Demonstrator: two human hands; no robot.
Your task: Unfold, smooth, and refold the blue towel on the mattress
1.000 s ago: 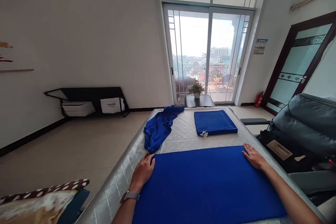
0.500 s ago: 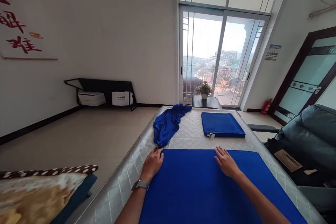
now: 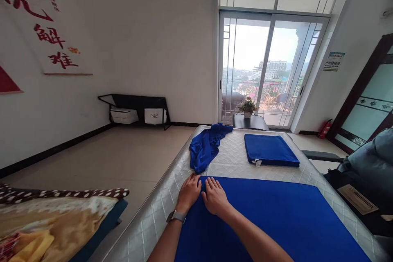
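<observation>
Right hand [image 3: 215, 197]: since the earlier frames you had brought it leftward, from the far right corner of the flat blue cloth [image 3: 260, 208] to just beside your other hand; your view had also turned somewhat left.
Right palm: you had it face down on the cloth, with the fingers straight and close together, gripping nothing.
Left hand [image 3: 188, 191]: you rested it palm down at the cloth's far left corner, fingers laid forward and unclenched; a grey-banded watch [image 3: 178, 216] circled that wrist.
Gap between hands: narrow; whether the thumbs touched could not be told.
Blue cloth's place: it lay smooth across the near part of the quilted mattress [image 3: 230, 158], directly before you, running out of view at the near edge.
Crumpled blue cloth [image 3: 205, 147]: it lay loosely bunched on the mattress's far left, just beyond your fingertips.
Folded blue stack [image 3: 272, 148]: it sat squared on the far right, apart from the crumpled cloth, with white tags [image 3: 257, 162] at its near edge.
Left of you: a blanket with a polka-dot border [image 3: 82, 213] lay near, and a black bench [image 3: 138, 100] stood far off by the wall.
Far end: a potted plant [image 3: 248, 106] stood on a black chair [image 3: 250, 122] before the sliding glass door [image 3: 266, 69].
Right of you: a dark armchair [image 3: 376, 155] stood beside the mattress.
</observation>
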